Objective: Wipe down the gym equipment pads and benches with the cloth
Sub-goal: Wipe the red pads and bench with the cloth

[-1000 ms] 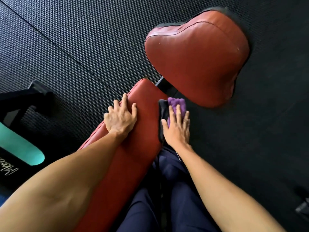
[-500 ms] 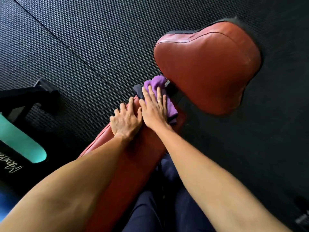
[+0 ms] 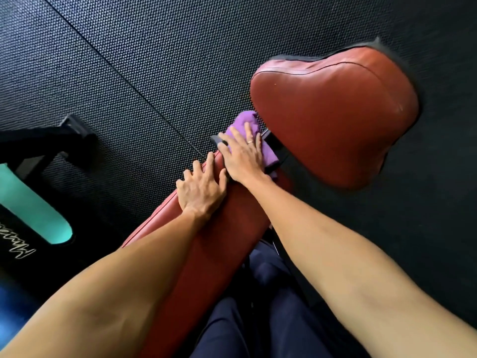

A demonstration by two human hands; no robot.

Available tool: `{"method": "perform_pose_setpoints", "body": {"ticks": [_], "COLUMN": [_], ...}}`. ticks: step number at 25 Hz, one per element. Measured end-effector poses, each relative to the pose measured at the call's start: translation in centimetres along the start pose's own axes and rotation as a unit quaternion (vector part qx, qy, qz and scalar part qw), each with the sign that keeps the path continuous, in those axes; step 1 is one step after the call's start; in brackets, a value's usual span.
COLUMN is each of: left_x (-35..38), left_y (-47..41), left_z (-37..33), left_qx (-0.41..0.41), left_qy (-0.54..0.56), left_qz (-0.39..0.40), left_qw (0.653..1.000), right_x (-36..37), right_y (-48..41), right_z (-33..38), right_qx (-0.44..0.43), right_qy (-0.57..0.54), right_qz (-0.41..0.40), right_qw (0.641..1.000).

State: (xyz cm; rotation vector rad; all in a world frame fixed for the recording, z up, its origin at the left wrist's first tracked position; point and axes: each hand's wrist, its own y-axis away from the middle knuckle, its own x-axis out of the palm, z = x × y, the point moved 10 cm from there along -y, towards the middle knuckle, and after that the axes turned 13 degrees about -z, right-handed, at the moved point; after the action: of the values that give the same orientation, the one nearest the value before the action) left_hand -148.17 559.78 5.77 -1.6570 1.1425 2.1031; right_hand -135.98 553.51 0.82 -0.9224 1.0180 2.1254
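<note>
A long red-brown bench pad [image 3: 214,257] runs from the bottom centre up towards a wide, rounded seat pad [image 3: 335,112] of the same colour at the upper right. A purple cloth [image 3: 247,122] lies over the far end of the long pad, by the gap between the two pads. My right hand [image 3: 242,153] presses flat on the cloth with straight fingers. My left hand [image 3: 201,187] rests on the long pad's left edge just beside it, fingers spread and bent over the edge.
Dark textured rubber flooring [image 3: 180,47] surrounds the bench. A black machine frame with a teal panel [image 3: 31,205] stands at the left. My legs in dark blue trousers [image 3: 258,319] are at the bottom, right of the long pad.
My right hand slid the cloth from the right side of the long pad up onto its far end, next to my left hand. The left hand stayed in place.
</note>
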Motion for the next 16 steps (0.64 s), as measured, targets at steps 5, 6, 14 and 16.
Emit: {"method": "perform_pose_setpoints", "body": {"ticks": [5, 6, 14, 16], "left_x": [0.2, 0.1, 0.4, 0.2], "left_y": [0.0, 0.0, 0.1, 0.0], "left_z": [0.1, 0.1, 0.1, 0.2], "left_qx": [-0.003, -0.006, -0.001, -0.002], "left_qy": [0.009, 0.012, 0.014, 0.012], "left_qz": [0.002, -0.002, 0.003, 0.0], "left_qw": [1.0, 1.0, 1.0, 1.0], "right_x": [-0.6, -0.2, 0.7, -0.6], "right_y": [3.4, 2.2, -0.2, 3.5], "right_z": [1.6, 0.3, -0.6, 0.6], "right_qx": [-0.177, -0.172, -0.041, -0.095], "right_qy": [0.004, 0.034, 0.051, 0.016], "right_qz": [0.016, 0.027, 0.031, -0.008], "right_qw": [0.984, 0.984, 0.997, 0.995]}}
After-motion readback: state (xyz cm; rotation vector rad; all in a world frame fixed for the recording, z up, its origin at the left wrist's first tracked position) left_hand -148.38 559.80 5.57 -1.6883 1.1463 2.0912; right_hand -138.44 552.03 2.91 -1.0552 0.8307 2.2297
